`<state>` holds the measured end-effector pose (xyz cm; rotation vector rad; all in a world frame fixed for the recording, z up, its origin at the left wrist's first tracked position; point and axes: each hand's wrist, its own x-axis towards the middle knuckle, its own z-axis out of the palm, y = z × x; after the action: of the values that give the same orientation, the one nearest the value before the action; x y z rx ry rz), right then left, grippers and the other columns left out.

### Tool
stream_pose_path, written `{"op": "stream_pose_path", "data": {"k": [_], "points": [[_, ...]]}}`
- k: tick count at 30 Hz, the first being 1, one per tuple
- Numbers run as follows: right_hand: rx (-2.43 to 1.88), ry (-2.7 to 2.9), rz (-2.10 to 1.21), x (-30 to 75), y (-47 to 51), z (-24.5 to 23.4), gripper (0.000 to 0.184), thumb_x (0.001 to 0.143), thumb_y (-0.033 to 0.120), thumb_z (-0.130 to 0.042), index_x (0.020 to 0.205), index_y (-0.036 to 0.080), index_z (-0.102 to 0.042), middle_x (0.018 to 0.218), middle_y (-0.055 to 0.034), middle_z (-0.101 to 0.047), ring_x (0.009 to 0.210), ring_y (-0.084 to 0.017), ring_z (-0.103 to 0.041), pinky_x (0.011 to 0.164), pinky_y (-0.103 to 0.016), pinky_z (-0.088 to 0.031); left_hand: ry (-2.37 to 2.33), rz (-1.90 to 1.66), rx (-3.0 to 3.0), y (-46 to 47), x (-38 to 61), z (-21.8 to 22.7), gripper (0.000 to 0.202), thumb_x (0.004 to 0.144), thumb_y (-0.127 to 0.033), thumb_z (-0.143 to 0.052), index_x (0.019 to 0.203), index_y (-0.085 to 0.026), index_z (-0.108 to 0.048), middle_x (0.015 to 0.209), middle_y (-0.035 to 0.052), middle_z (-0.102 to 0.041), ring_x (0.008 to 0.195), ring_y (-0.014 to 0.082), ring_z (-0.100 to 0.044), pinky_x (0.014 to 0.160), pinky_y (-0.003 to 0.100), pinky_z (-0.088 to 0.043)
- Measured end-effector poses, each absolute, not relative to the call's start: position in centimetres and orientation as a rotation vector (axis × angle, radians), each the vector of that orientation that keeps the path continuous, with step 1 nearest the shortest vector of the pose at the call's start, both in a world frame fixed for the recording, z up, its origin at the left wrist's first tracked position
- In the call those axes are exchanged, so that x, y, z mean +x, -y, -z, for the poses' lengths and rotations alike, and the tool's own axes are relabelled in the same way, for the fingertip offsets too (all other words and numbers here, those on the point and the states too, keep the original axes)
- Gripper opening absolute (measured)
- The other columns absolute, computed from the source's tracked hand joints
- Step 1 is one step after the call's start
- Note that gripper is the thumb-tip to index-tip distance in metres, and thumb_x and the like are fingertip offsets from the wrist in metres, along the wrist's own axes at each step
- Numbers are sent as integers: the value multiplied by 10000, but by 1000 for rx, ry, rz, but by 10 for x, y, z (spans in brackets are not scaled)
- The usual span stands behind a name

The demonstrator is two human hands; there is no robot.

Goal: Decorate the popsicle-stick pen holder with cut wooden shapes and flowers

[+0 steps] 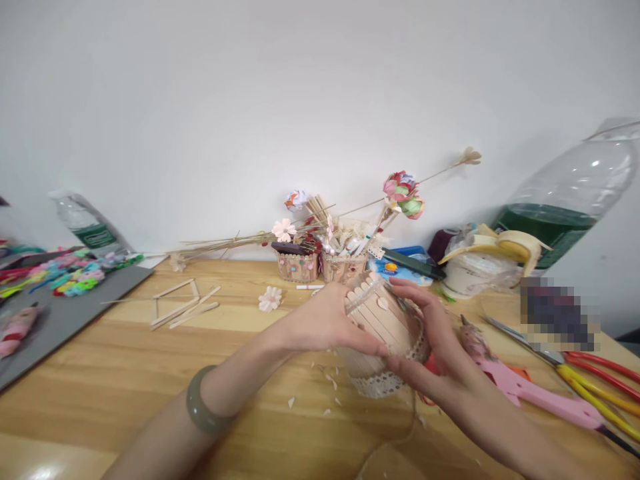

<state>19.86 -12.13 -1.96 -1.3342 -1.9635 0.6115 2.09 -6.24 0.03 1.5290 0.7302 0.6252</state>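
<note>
Between both hands is a round holder (pixel 385 317) made of pale craft sticks, tilted, with a band near its top and lace trim (pixel 377 385) round its lower edge. My left hand (pixel 325 319) grips its left side, with the thumb across the front. My right hand (pixel 440 350) clasps the right side, its thumb near the left thumb and its fingers over the top edge. A thin string (pixel 414 417) hangs below the holder toward the table. The far side of the holder is hidden.
A pink glue gun (pixel 545 393) and scissors (pixel 595 381) lie at the right. Two decorated stick holders (pixel 297 267) with flowers stand behind. Loose craft sticks (pixel 175 305), a pale flower (pixel 271 299) and small scraps lie on the wooden table (pixel 240 363). A banana peel (pixel 505 245) tops a cup.
</note>
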Motion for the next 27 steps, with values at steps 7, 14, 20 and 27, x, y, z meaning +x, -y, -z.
{"op": "stream_pose_path", "data": {"k": [7,14,20,27], "points": [[-1220,1988,-752,206,120,21,566,815,290,-506,1290,366,-208,1434,-12,-230,1350,-221,-235,1099,-451,-247,-746,-569,1525,60,19,-2,361,527,-188,-759,871,-156,-656,807,10,-621,742,155,-551,689,264,-443],[-1253,1957,-759,204,120,20,522,851,343,-499,1289,384,-219,1429,4,-257,1346,-210,-249,1097,-430,-266,-716,-590,1419,59,18,-2,202,581,-239,-699,750,-144,-644,682,-20,-593,621,116,-511,612,237,-407],[-1250,1968,-659,200,118,22,551,825,305,-522,1291,370,-235,1413,-1,-283,1336,-192,-266,1108,-430,-243,-762,-620,1435,60,20,-3,229,555,-210,-729,754,-138,-641,723,-9,-596,662,120,-516,654,247,-418],[-1249,1957,-628,200,118,22,519,828,293,-508,1273,383,-257,1383,7,-320,1325,-182,-295,1080,-396,-312,-755,-606,1439,63,20,-3,309,558,-213,-738,840,-127,-644,801,32,-617,717,154,-552,694,283,-441]]}}
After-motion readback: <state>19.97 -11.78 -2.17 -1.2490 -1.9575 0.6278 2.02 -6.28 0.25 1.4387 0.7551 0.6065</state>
